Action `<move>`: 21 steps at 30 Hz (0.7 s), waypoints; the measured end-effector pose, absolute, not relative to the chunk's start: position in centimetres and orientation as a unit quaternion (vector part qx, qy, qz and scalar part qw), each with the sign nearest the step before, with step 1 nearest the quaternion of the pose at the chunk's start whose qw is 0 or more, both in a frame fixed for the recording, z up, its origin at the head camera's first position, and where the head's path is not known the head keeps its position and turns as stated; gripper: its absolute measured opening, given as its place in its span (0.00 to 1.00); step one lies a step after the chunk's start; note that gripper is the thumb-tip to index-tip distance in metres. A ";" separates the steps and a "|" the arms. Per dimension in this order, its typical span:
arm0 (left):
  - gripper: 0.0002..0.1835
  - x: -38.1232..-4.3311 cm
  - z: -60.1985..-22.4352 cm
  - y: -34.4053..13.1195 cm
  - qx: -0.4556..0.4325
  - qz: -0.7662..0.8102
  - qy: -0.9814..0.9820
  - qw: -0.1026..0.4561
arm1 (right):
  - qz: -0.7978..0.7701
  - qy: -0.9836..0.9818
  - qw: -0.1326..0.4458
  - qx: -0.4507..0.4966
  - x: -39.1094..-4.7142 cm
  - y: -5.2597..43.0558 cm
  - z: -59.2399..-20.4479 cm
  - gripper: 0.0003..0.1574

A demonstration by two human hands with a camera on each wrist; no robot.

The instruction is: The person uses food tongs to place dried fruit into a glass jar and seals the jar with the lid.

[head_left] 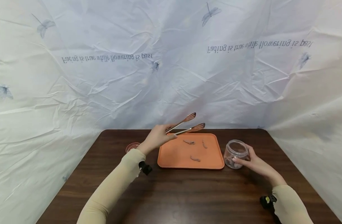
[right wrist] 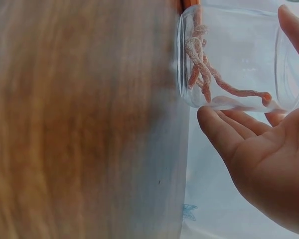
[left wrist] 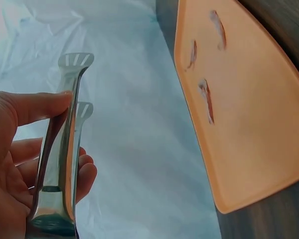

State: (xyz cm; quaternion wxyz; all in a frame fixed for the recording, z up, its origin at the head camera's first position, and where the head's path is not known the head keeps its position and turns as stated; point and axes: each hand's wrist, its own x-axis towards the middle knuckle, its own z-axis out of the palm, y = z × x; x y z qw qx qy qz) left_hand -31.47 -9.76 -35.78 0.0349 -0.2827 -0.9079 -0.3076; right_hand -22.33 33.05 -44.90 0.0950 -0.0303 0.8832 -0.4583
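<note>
Your left hand [head_left: 157,137] is gripping slotted tongs [left wrist: 60,164] — three twisted strips [left wrist: 207,99] are lying to its right on the orange tray [head_left: 173,155], closer to it than to your right hand [head_left: 256,163], which is grasping the clear jar [head_left: 236,152].

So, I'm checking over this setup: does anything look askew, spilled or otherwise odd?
Yes: the lettering on the wrinkled sheet behind the table appears flipped top to bottom. The tray, jar and tongs show no visible damage.
</note>
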 end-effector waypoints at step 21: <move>0.31 -33.1 -42.2 -10.5 -0.237 -0.285 -0.929 -0.014 | -0.454 0.885 0.102 -0.019 -22.2 32.8 -44.6 0.71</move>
